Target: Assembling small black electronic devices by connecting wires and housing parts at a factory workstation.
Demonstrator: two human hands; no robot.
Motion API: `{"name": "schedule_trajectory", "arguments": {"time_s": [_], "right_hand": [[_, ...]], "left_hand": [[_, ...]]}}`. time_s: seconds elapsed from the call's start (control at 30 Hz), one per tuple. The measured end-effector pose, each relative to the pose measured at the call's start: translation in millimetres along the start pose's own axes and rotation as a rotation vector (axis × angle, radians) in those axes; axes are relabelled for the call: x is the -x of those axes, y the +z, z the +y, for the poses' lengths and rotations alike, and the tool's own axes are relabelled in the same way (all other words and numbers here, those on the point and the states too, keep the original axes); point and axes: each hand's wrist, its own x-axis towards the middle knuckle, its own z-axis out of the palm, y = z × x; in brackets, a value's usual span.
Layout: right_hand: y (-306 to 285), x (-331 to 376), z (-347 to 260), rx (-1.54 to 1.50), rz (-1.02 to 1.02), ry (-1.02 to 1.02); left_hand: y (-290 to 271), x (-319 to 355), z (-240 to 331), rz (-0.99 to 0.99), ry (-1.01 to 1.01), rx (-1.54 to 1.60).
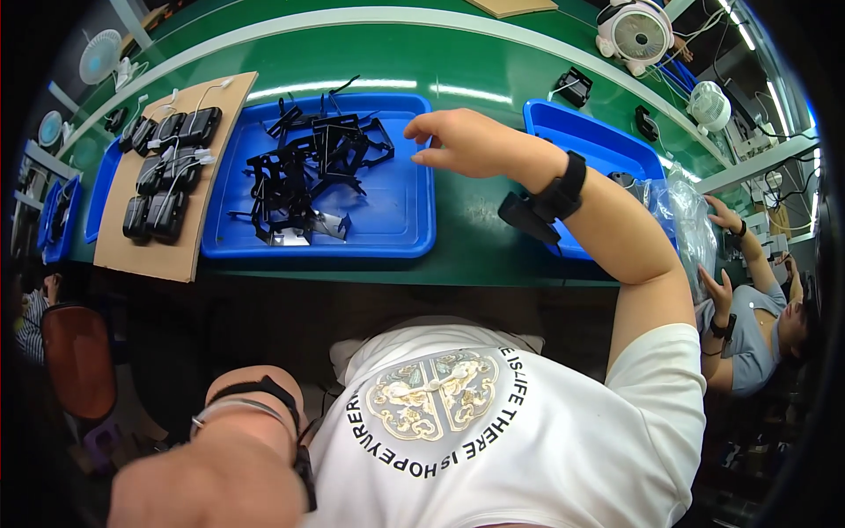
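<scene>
My right hand [462, 145] hovers over the right rim of a blue tray [387, 229]. Its fingers are slightly bent, the thumb stands apart from them, and nothing shows between. Inside that tray lies a loose heap of black brackets [308, 167], some with shiny metal parts. Close to the camera at the lower left is my left hand [207, 484], seen from its back and wrist. Its fingers are hidden, so I cannot tell whether it holds anything.
Left of the tray, a cardboard sheet [114, 229] bears several black boxes [167, 167] with white cables. A second blue tray [590, 123] is partly behind my right arm. Clear plastic bags [682, 211] lie near a co-worker's hands [723, 216]. A fan [638, 37] stands beyond.
</scene>
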Motion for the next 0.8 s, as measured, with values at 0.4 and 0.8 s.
{"name": "schedule_trajectory", "arguments": {"time_s": [0.4,0.8], "right_hand": [[36,-22,-11,0.460,0.284,-0.224],[29,5,-37,0.556,0.149,-0.279]], "left_hand": [[-53,70,184,0.974,-0.142,-1.315],[-140,88,297,0.622,-0.994,-2.503]]}}
